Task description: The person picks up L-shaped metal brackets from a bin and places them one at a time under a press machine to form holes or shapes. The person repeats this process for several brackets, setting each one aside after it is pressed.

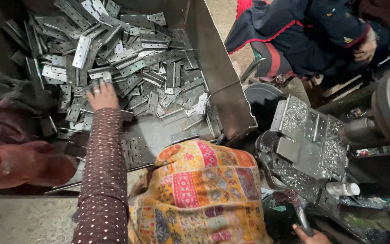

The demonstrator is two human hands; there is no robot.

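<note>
My left hand [101, 96], in a brown dotted sleeve, reaches into a heap of flat grey metal hinges [127, 58] inside a sheet-metal bin [213, 58]. Its fingers curl over a few hinges at the near edge of the heap. My right hand [314, 236] shows only partly at the bottom edge, closed around the dark lever handle [299, 212] of a small press machine [308, 144]. The machine's plates are covered in shiny metal chips. A yellow and red patterned cloth [199, 190] lies between my arms.
A person in dark blue clothes with red trim [312, 31] sits at the top right. Another person's arm in an orange and maroon sleeve [19, 162] rests at the left by the bin. A white plastic bottle [344, 189] lies beside the machine.
</note>
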